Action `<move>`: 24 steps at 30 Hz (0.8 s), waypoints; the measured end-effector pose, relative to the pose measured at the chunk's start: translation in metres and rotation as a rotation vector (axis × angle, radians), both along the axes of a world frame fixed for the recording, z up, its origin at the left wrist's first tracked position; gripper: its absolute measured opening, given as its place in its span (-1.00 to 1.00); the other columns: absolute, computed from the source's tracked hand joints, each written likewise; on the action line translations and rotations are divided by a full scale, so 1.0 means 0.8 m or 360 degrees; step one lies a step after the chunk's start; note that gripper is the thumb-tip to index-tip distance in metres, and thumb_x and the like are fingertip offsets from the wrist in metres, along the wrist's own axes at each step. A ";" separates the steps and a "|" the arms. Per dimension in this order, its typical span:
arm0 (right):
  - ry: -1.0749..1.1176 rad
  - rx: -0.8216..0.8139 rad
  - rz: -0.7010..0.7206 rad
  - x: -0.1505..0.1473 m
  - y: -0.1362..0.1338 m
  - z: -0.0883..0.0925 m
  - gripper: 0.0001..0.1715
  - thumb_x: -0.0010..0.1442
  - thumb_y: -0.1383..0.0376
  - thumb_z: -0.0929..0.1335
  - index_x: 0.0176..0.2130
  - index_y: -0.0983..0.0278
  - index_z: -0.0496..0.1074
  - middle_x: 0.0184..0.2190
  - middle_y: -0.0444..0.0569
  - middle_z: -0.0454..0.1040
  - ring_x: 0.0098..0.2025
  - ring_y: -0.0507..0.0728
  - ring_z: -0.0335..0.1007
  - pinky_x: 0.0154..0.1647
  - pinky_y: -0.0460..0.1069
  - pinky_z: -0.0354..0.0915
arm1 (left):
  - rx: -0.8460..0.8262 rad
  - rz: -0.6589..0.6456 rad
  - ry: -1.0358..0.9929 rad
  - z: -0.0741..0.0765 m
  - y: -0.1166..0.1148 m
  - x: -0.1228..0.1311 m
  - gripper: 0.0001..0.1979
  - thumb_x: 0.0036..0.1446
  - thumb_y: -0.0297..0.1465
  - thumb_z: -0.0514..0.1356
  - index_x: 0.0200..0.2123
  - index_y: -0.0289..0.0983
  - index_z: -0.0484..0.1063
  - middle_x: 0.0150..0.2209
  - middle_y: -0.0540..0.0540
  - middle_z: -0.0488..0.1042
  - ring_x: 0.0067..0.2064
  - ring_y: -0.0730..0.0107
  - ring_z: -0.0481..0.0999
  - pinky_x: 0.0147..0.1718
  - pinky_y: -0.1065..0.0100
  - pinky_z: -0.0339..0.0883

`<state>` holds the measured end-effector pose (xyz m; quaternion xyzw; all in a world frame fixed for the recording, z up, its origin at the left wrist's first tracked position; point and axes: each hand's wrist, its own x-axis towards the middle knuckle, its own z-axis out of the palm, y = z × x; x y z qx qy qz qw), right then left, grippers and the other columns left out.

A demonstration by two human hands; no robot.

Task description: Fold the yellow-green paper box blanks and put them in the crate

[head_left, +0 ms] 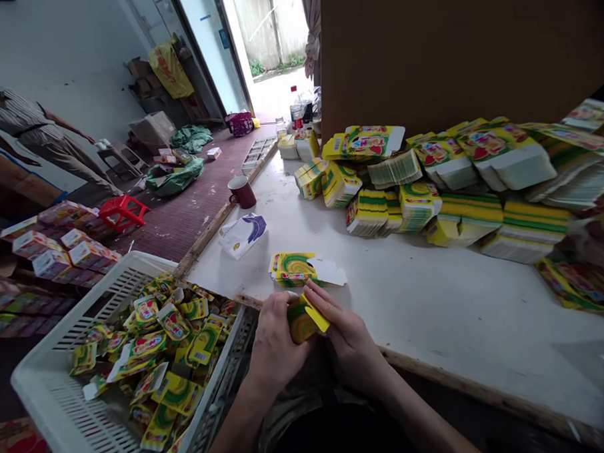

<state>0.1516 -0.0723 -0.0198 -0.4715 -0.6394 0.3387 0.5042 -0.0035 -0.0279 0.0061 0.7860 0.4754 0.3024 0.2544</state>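
Observation:
Between my two hands is a small yellow and green cardboard box (302,324), held at the front edge of the table (385,303). My left hand (273,338) wraps round its left side. The fingers of my right hand (343,321) press at its right end, where a yellow flap sticks out. Just beyond my fingers, another yellow box (296,267) lies on the white tabletop, its white end flaps spread to the right. To my left, a white plastic basket (53,391) holds many similar yellow boxes (176,392).
Stacks of flat yellow cartons (451,213) line the table's back and right. A white and purple box (243,236) and a maroon mug (241,192) stand at the left edge. A red stool (124,213) and a person (37,128) are farther left.

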 end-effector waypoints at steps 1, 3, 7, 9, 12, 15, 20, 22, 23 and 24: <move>-0.0048 0.0001 0.0038 0.002 0.000 -0.002 -0.38 0.36 0.37 0.20 0.34 0.09 0.08 0.40 0.09 -0.03 0.38 0.24 -0.01 0.31 0.21 0.12 | 0.0001 -0.0034 0.0034 0.002 0.002 -0.002 -0.51 -0.08 -0.40 0.34 -0.06 -0.20 0.26 -0.10 -0.17 0.43 -0.03 0.03 0.46 -0.04 0.04 0.36; -0.0197 -0.0027 0.0153 0.007 0.001 -0.001 -0.36 0.32 0.34 0.28 0.33 0.14 0.11 0.42 0.16 -0.14 0.39 0.29 -0.05 0.27 0.21 0.18 | -0.0027 -0.0082 0.0055 0.003 0.005 -0.007 -0.52 -0.07 -0.35 0.36 -0.08 -0.20 0.28 -0.14 -0.16 0.46 -0.07 0.05 0.49 -0.08 0.07 0.39; -0.0372 -0.0158 0.0252 0.029 0.009 0.019 -0.66 0.33 0.37 0.26 0.05 0.20 0.46 0.34 0.18 0.11 0.32 0.25 0.15 0.22 0.16 0.25 | -0.0162 -0.0053 0.0023 0.001 0.007 -0.012 -0.37 -0.08 -0.23 0.39 0.04 -0.20 0.23 -0.08 -0.20 0.51 -0.04 0.05 0.53 -0.05 0.07 0.41; -0.0395 -0.0189 0.0359 0.037 0.014 0.029 -0.74 0.32 0.37 0.28 -0.06 0.19 0.50 0.25 0.13 0.26 0.25 0.21 0.25 0.20 0.13 0.27 | -0.0243 -0.0065 -0.0002 0.000 0.006 -0.011 -0.32 -0.10 -0.20 0.40 0.06 -0.19 0.22 -0.08 -0.19 0.53 -0.06 0.07 0.54 -0.07 0.09 0.42; -0.0334 -0.0149 0.0345 0.034 0.020 0.032 -0.70 0.28 0.37 0.33 0.01 0.16 0.43 0.21 0.08 0.29 0.25 0.21 0.24 0.21 0.15 0.25 | -0.0267 -0.0015 -0.0062 -0.003 0.005 -0.006 -0.36 -0.13 -0.25 0.41 0.03 -0.18 0.29 -0.09 -0.17 0.54 -0.05 0.06 0.54 -0.06 0.10 0.41; -0.0101 -0.0093 0.0107 0.018 0.027 0.021 -0.36 0.25 0.33 0.36 0.26 0.18 0.13 0.25 0.14 0.23 0.26 0.22 0.21 0.23 0.17 0.23 | -0.0362 0.0128 -0.0313 -0.005 0.011 -0.005 -0.36 -0.18 -0.32 0.42 0.02 -0.19 0.32 -0.10 -0.15 0.52 -0.06 0.09 0.53 -0.06 0.15 0.40; -0.0451 -0.0160 -0.0514 0.012 0.061 0.006 -0.54 0.23 0.26 0.40 0.10 0.28 0.32 -0.01 0.13 0.42 -0.06 0.21 0.43 -0.01 0.10 0.38 | -0.0302 0.0769 -0.1736 0.009 0.042 -0.033 -0.45 0.04 0.08 0.17 -0.03 -0.15 0.34 -0.13 -0.09 0.49 -0.07 0.24 0.52 -0.03 0.24 0.41; -0.0679 -0.0221 -0.0660 0.016 0.077 0.003 -0.68 0.21 0.31 0.40 -0.02 0.31 0.42 -0.11 0.15 0.43 -0.09 0.26 0.41 -0.04 0.15 0.36 | -0.0419 0.0932 -0.2124 0.017 0.052 -0.046 -0.41 0.10 0.18 -0.01 -0.09 -0.15 0.35 -0.10 -0.12 0.47 0.00 0.23 0.49 0.05 0.21 0.38; -0.0735 -0.0244 -0.0677 0.017 0.084 0.002 -0.74 0.19 0.34 0.40 -0.08 0.32 0.45 -0.16 0.16 0.43 -0.11 0.29 0.39 -0.05 0.17 0.35 | -0.0550 0.0996 -0.2228 0.020 0.055 -0.050 -0.40 0.12 0.19 -0.05 -0.10 -0.17 0.34 -0.08 -0.16 0.45 0.02 0.23 0.48 0.06 0.21 0.38; -0.0768 -0.0262 -0.0680 0.018 0.089 0.000 -0.81 0.17 0.37 0.41 -0.15 0.32 0.48 -0.20 0.16 0.43 -0.13 0.30 0.39 -0.07 0.18 0.34 | -0.0698 0.1035 -0.2283 0.022 0.056 -0.051 -0.40 0.15 0.17 -0.06 -0.10 -0.20 0.33 -0.06 -0.19 0.42 0.03 0.24 0.47 0.05 0.21 0.39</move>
